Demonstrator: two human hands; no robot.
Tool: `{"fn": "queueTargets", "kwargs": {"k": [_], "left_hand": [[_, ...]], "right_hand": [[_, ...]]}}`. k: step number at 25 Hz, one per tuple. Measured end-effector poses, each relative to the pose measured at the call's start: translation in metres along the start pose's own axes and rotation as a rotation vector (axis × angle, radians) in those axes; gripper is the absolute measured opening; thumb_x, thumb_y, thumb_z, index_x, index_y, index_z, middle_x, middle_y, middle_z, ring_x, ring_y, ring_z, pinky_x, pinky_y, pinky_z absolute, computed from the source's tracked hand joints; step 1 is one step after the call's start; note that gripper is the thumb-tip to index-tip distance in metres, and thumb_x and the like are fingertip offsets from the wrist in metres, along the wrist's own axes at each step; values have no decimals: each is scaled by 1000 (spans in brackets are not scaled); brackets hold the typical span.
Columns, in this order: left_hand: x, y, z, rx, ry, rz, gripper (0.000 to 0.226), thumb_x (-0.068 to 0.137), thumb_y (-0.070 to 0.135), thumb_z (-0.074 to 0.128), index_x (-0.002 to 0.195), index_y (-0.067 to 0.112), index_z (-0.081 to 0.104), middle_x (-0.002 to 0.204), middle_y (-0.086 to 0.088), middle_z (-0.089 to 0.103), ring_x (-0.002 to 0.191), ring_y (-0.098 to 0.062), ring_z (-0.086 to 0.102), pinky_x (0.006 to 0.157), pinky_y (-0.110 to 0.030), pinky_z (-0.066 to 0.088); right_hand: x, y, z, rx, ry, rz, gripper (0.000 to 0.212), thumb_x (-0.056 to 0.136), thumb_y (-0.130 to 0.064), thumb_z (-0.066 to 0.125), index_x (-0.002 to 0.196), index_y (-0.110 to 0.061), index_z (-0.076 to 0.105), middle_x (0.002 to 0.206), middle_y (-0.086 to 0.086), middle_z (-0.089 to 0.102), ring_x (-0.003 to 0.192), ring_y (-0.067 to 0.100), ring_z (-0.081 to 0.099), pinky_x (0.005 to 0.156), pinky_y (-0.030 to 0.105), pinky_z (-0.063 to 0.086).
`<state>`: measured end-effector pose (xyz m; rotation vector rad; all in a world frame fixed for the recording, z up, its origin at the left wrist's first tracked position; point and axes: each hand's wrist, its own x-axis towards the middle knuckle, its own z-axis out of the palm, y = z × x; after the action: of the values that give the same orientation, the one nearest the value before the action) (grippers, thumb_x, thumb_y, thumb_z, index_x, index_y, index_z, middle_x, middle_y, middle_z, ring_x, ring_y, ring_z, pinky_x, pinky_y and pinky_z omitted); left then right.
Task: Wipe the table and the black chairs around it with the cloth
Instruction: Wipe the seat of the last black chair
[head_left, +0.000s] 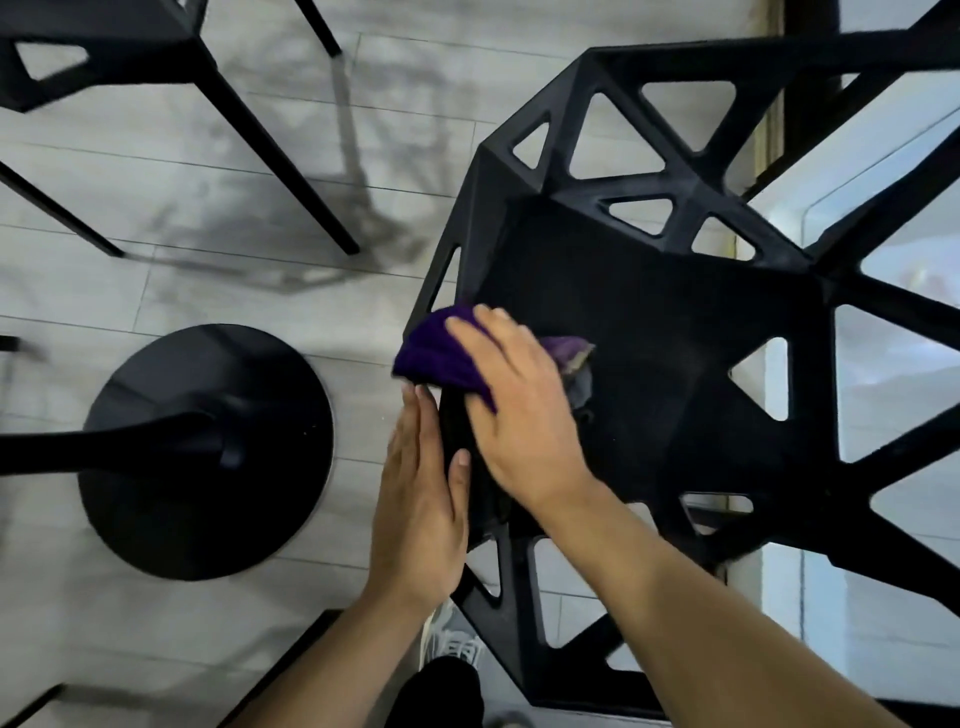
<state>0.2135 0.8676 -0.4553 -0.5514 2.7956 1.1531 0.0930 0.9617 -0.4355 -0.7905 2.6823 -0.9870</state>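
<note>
Black chair (675, 353) seat wiped with a purple cloth (436, 353).

At the chair's near-left corner a pale sneaker (452, 639) is seen. The left hand (421, 509) is laid flat along the seat's left edge, fingers straight, together and pointing away, thumb on the seat. Just beyond, the right hand (519, 410) is spread palm-down on the cloth, fingers extended. The bunched cloth lies crosswise, one end over the left rim, a corner showing toward the seat's middle. A round black table base (208, 452) stands left of the chair, and a second black chair (104, 47) farther off.

Single head-worn wide-angle view, steeply downward, close above the black chair seat (675, 338).
</note>
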Motion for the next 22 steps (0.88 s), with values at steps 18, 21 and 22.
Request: {"fn": "queueTargets", "kwargs": {"k": [18, 21, 22], "left_hand": [[0, 8, 6, 26, 3, -60, 60, 108, 44, 12, 159, 32, -18, 166, 19, -21, 154, 0, -12, 129, -34, 12], [3, 5, 4, 155, 6, -84, 61, 107, 43, 8, 161, 23, -13, 170, 7, -12, 157, -9, -8, 129, -36, 9], [3, 8, 3, 211, 17, -92, 61, 107, 39, 11, 162, 19, -8, 171, 2, -7, 157, -13, -5, 129, -38, 11]], "right_hand": [[140, 45, -22, -75, 185, 204, 58, 95, -10, 54, 151, -21, 42, 157, 10, 35, 145, 30, 30, 121, 46, 24], [120, 37, -16, -63, 236, 211, 62, 93, -7, 55, 151, -21, 41, 158, 9, 34, 147, 28, 29, 125, 43, 16], [85, 32, -12, -45, 229, 214, 64, 91, -5, 56, 152, -21, 41, 159, 8, 33, 149, 26, 27, 126, 42, 12]]}}
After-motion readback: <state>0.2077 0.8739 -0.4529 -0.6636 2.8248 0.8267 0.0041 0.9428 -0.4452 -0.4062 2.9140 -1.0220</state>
